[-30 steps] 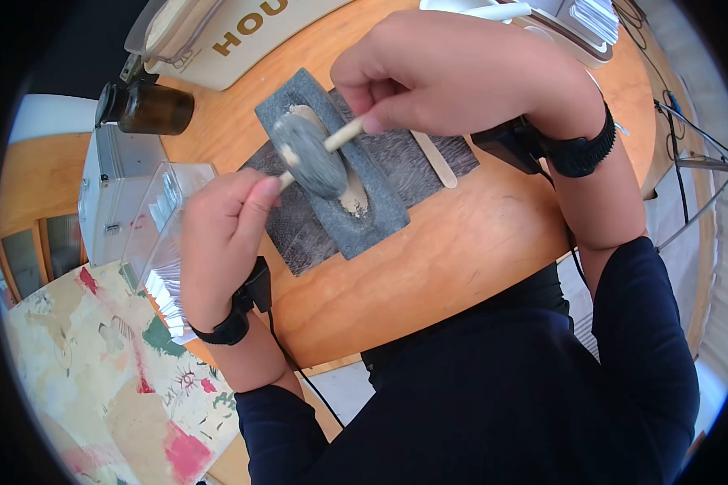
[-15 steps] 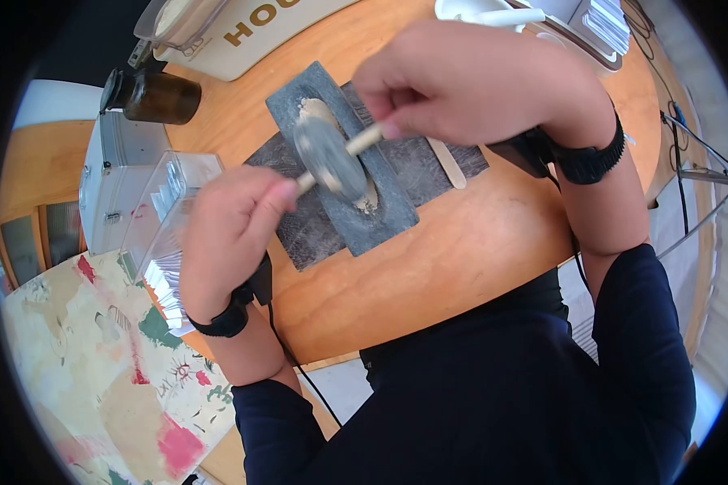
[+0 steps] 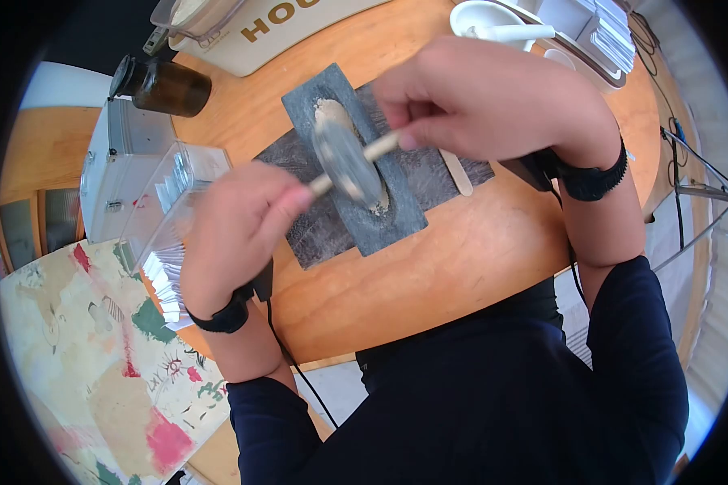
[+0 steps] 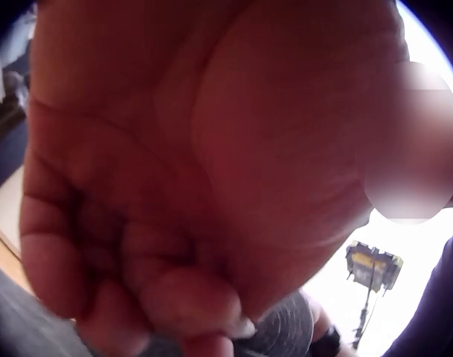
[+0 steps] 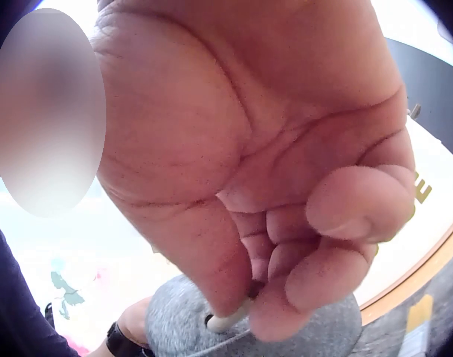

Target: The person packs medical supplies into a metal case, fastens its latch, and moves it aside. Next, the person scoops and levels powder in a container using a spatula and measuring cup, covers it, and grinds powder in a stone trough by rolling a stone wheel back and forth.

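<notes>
A grey stone wheel [image 3: 348, 166] stands in the long groove of a grey stone trough [image 3: 392, 214], with pale powder [image 3: 332, 111] at the groove's ends. My left hand [image 3: 239, 230] pinches the left end of the wheel's wooden handle [image 3: 320, 185]. On the other side my right hand [image 3: 493, 101] pinches the handle's right end [image 3: 383, 145]. In the right wrist view thumb and fingertips close round the pale rod [image 5: 230, 318] beside the wheel [image 5: 174, 312]. Fingers curl over the wheel's side in the left wrist view, hiding most of the handle.
A dark patterned mat [image 3: 315, 234] lies under the trough, with a wooden stick [image 3: 456, 173] on it. Brown jar [image 3: 174, 89], metal case [image 3: 121, 174] and clear box of papers [image 3: 170, 190] stand left. A white mortar with pestle [image 3: 510, 33] is at the back right.
Both hands still hold the handle. The head view has shifted, so trough, wheel and hands appear farther right. The wheel's exact travel along the groove is hard to tell.
</notes>
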`<state>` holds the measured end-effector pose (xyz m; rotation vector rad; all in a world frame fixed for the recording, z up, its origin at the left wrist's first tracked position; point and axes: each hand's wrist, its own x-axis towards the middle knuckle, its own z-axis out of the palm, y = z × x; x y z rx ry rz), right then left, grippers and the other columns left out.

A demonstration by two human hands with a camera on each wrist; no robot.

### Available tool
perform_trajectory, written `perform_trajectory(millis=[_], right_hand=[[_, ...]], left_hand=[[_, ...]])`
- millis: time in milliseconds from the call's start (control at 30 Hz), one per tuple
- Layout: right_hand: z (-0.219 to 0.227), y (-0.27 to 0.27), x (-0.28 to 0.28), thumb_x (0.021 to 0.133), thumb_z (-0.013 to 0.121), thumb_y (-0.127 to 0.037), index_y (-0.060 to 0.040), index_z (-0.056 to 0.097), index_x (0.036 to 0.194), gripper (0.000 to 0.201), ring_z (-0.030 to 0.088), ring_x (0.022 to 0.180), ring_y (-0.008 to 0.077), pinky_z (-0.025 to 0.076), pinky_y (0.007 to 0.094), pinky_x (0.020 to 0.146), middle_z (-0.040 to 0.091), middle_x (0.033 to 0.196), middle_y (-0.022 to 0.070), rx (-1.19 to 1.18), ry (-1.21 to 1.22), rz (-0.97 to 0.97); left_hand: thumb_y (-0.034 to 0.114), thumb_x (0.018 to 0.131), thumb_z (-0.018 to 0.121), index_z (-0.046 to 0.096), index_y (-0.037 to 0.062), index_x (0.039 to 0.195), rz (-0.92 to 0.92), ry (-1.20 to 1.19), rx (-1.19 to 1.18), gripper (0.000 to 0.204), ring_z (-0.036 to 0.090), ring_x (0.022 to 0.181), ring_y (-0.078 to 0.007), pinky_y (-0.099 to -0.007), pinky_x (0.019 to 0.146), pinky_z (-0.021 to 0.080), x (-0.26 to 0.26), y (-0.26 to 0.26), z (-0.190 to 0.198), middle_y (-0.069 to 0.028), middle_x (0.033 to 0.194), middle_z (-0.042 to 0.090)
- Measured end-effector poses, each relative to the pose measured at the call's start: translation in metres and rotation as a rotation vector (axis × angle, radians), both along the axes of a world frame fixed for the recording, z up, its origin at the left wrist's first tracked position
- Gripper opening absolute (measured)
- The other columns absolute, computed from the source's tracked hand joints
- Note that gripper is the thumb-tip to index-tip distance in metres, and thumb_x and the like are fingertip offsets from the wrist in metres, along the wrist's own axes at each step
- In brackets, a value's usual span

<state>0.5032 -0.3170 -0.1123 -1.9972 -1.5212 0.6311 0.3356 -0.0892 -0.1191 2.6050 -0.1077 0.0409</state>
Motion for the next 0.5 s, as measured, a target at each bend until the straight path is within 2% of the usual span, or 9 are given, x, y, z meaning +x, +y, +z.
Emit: perform_trajectory(millis=[67, 100, 133, 200, 333, 400, 433, 500], right_hand=[[0.002, -0.003, 0.001, 0.087, 0.068, -0.006, -0.0011, 0.059, 0.081, 0.012, 0.060, 0.056, 0.0211, 0.044, 0.0331, 0.053, 0.062, 0.063, 0.0093, 0.028, 0.052, 0.062], [0.003, -0.005, 0.000, 0.087, 0.068, -0.007, -0.0012, 0.059, 0.081, 0.012, 0.061, 0.056, 0.0218, 0.044, 0.0336, 0.054, 0.062, 0.063, 0.0093, 0.055, 0.108, 0.123], [0.003, -0.004, 0.000, 0.087, 0.068, -0.007, -0.0012, 0.059, 0.081, 0.012, 0.061, 0.056, 0.0218, 0.044, 0.0336, 0.054, 0.062, 0.063, 0.0093, 0.054, 0.107, 0.123], [0.003, 0.001, -0.003, 0.085, 0.069, -0.007, -0.0018, 0.059, 0.081, 0.012, 0.061, 0.059, 0.0235, 0.045, 0.0347, 0.055, 0.062, 0.063, 0.0095, 0.030, -0.061, -0.020], [0.004, -0.001, -0.002, 0.084, 0.069, -0.007, -0.0021, 0.059, 0.080, 0.011, 0.062, 0.060, 0.0253, 0.045, 0.0356, 0.056, 0.062, 0.064, 0.0099, 0.046, -0.056, -0.022], [0.012, -0.003, -0.006, 0.084, 0.069, -0.006, -0.0021, 0.060, 0.079, 0.011, 0.062, 0.062, 0.0265, 0.046, 0.0362, 0.057, 0.063, 0.065, 0.0106, -0.039, -0.069, 0.007], [0.006, -0.001, -0.005, 0.084, 0.069, -0.006, -0.0021, 0.060, 0.079, 0.011, 0.062, 0.062, 0.0265, 0.046, 0.0362, 0.057, 0.063, 0.065, 0.0106, -0.038, -0.065, 0.009], [-0.007, 0.002, 0.001, 0.084, 0.069, -0.007, -0.0022, 0.060, 0.079, 0.011, 0.062, 0.063, 0.0284, 0.046, 0.0376, 0.058, 0.063, 0.066, 0.0110, 0.073, -0.154, -0.050]], left_hand=[[0.016, 0.089, 0.066, 0.065, 0.0010, 0.081, -0.269, 0.192, -0.169, 0.017, 0.056, 0.070, -0.0341, -0.0412, 0.064, 0.045, -0.003, 0.002, 0.008, -0.0148, 0.071, 0.058], [0.013, 0.090, 0.064, 0.064, -0.0003, 0.079, -0.294, 0.186, -0.106, 0.017, 0.056, 0.068, -0.0294, -0.0366, 0.063, 0.043, -0.003, 0.001, 0.010, -0.0118, 0.072, 0.059], [0.013, 0.090, 0.064, 0.064, -0.0003, 0.079, -0.294, 0.185, -0.107, 0.017, 0.056, 0.068, -0.0294, -0.0366, 0.063, 0.043, -0.002, 0.001, 0.005, -0.0118, 0.072, 0.059], [0.012, 0.089, 0.065, 0.063, -0.0009, 0.079, -0.100, 0.008, -0.009, 0.017, 0.055, 0.067, -0.0292, -0.0372, 0.063, 0.042, -0.001, 0.002, -0.006, -0.0117, 0.071, 0.059], [0.012, 0.089, 0.065, 0.064, -0.0015, 0.079, -0.109, 0.081, -0.026, 0.017, 0.055, 0.067, -0.0297, -0.0365, 0.063, 0.043, -0.003, -0.002, 0.008, -0.0127, 0.071, 0.058], [0.013, 0.092, 0.062, 0.065, -0.0019, 0.083, -0.235, 0.119, -0.014, 0.017, 0.055, 0.067, -0.0260, -0.0344, 0.062, 0.043, -0.005, -0.002, 0.010, -0.0124, 0.072, 0.058], [0.013, 0.092, 0.062, 0.065, -0.0019, 0.083, -0.233, 0.124, -0.015, 0.017, 0.055, 0.067, -0.0260, -0.0344, 0.062, 0.043, -0.004, -0.002, 0.006, -0.0124, 0.072, 0.058], [0.014, 0.096, 0.057, 0.066, -0.0015, 0.086, 0.020, 0.017, -0.077, 0.020, 0.055, 0.066, -0.0209, -0.0314, 0.061, 0.042, 0.000, -0.003, -0.006, -0.0101, 0.071, 0.058]])
